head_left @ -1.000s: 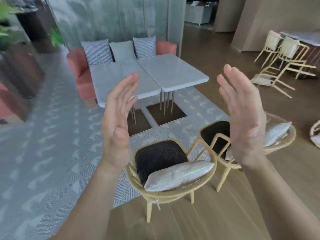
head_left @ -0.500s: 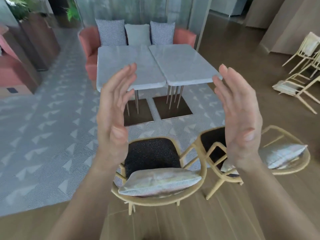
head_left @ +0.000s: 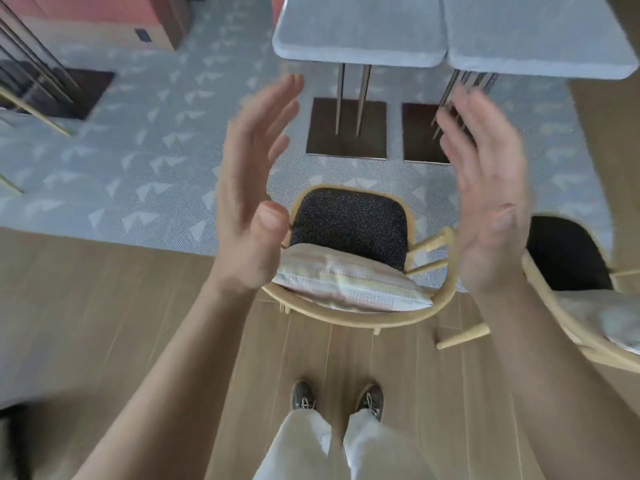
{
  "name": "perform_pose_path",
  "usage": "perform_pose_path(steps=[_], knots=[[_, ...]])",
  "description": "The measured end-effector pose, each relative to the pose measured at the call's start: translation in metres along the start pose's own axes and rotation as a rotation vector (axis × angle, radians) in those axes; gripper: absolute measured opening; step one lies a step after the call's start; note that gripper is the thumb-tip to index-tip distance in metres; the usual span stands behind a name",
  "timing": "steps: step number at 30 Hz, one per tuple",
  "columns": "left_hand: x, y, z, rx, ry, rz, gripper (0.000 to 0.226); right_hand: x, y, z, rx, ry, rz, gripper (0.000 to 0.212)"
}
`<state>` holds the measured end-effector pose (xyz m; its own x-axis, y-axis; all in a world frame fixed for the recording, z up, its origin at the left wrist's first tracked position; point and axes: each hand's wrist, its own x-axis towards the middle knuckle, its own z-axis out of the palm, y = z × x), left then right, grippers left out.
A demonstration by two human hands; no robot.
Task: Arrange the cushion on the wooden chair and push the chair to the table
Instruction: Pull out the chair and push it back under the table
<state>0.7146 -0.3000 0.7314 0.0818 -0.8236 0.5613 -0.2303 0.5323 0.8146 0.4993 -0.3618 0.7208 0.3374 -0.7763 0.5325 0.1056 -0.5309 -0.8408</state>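
Above the wooden chair, both hands spread empty, cushion at backrest, table well beyond.

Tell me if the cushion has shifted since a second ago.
No. The cushion still lies against the chair's back rail, behind the dark seat; only the camera moved.

Both hands up, left and right, fingers straight, holding nothing, above the chair. Cushion lies at the seat's back; surface beyond the chair.
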Motion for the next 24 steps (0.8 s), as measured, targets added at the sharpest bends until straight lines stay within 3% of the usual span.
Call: perform_pose_path(steps=[4, 6, 9, 11, 12, 16, 20, 24], knots=[[-0.021, -0.025, 0.0, -0.002, 0.001, -0.022, 0.088, -0.015, 0.031, 0.006, -0.027, 0.013, -0.024, 0.098], [-0.035, -0.054, 0.001, 0.076, -0.081, -0.024, 0.09, -0.031, 0.062, 0.01, -0.142, 0.016, 0.029, 0.09], [-0.069, -0.106, 0.009, 0.324, -0.369, -0.179, 0.097, -0.074, 0.112, 0.017, -0.398, -0.119, 0.404, 0.079], [-0.098, -0.14, 0.015, 0.544, -0.597, -0.378, 0.108, -0.112, 0.138, 0.021, -0.527, -0.309, 0.677, 0.086], [-0.111, -0.155, 0.018, 0.617, -0.699, -0.459, 0.11, -0.129, 0.149, 0.022, -0.558, -0.363, 0.726, 0.09], [-0.14, -0.2, 0.027, 0.702, -0.824, -0.514, 0.101, -0.156, 0.177, 0.029, -0.7, -0.362, 0.616, 0.094], [-0.142, -0.22, 0.033, 0.802, -0.883, -0.387, 0.101, -0.157, 0.189, 0.036, -0.982, -0.509, 0.461, 0.096], [-0.149, -0.224, 0.028, 0.847, -0.873, -0.192, 0.09, -0.169, 0.193, 0.034, -1.032, -0.494, 0.288, 0.085]])
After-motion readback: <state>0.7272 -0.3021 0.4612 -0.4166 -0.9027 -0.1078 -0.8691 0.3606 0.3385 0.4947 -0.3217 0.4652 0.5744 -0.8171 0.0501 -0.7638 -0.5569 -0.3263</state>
